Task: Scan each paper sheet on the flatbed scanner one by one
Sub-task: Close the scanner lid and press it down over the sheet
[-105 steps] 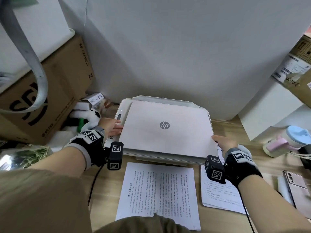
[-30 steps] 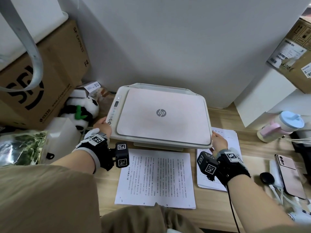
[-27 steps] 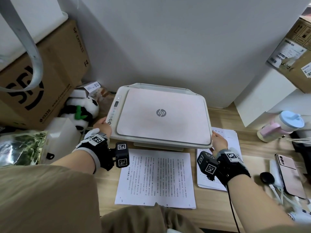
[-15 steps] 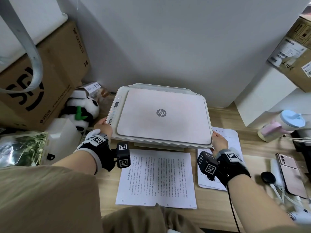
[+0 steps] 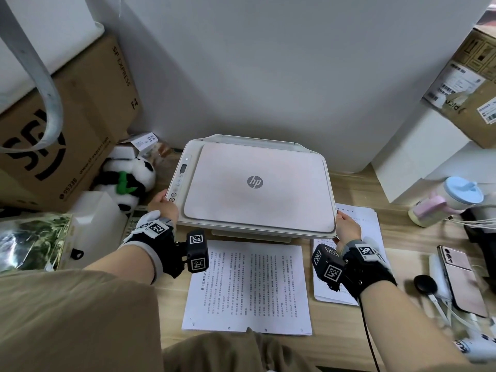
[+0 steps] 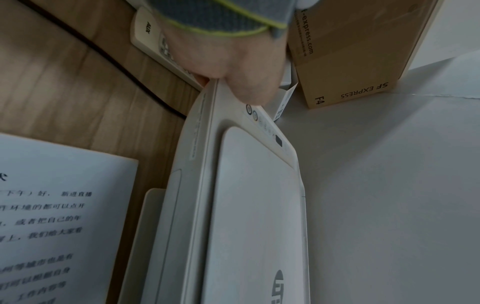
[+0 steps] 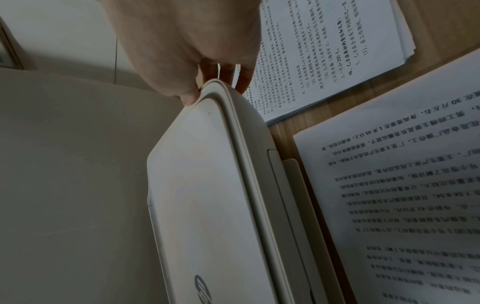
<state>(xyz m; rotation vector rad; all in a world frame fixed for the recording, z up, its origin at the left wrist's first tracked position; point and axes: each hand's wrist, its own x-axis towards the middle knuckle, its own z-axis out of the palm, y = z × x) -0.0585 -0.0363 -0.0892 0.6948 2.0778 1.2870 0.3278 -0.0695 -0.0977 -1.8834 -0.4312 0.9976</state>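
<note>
Crowded on the left of the light wooden desk (image 5: pixel 349 191): a brown cardboard SF Express box (image 5: pixel 80 124), a black-and-white plush panda (image 5: pixel 128 181) just beside the scanner, a white plastic container (image 5: pixel 94 218). On the right, a white box (image 5: pixel 418 157), a pastel cup with a blue lid (image 5: pixel 453 197), a pink phone (image 5: pixel 464 280) among white cables. Against the grey wall, mid-desk: the cream HP flatbed scanner (image 5: pixel 257 186), lid down flat, pale pink top panel, button strip along its left edge. Just before it, one printed paper sheet (image 5: pixel 249 285); to the right, a stack of printed sheets (image 5: pixel 359 237), partly tucked under the scanner's corner. Left hand (image 5: pixel 165 208) clamped on the front-left corner, thumb on top, fingers beneath; right hand (image 5: pixel 347 230) gripping the front-right corner likewise.
</note>
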